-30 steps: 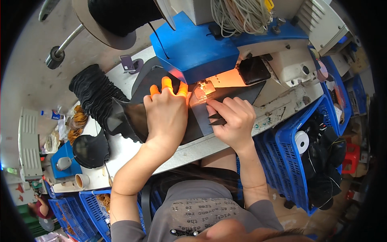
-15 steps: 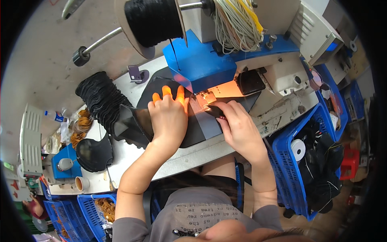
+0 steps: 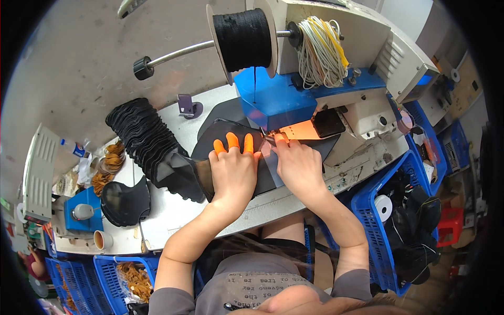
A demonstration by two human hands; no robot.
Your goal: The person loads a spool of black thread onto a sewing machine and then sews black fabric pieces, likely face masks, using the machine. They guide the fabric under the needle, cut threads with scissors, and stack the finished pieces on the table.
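Note:
My left hand (image 3: 233, 170) rests on a black shoe-upper-like piece (image 3: 223, 134), fingers spread, with orange covers on several fingertips. Under and beside its wrist lies a sheer dark end (image 3: 181, 170) of the nearby pieces. My right hand (image 3: 299, 165) lies on the work just right of the needle area, fingers stretched forward, one tip orange in the lamp light. I see nothing held in it; its thumb side is partly hidden. The blue sewing machine head (image 3: 275, 102) stands right beyond both hands, its metal foot (image 3: 268, 135) close to my right fingertips.
A fanned stack of black pieces (image 3: 139, 134) lies left, near a curved black piece (image 3: 126, 202) and a paper cup (image 3: 103, 240). Above hangs a spool of black cord (image 3: 244, 39). A dark phone-like slab (image 3: 329, 123) lies right. Blue baskets (image 3: 362, 220) flank the table.
My right hand has let go of the small dark pointed thing it pinched and lies on the work by the needle. My left hand still presses the piece. The whole view has shifted.

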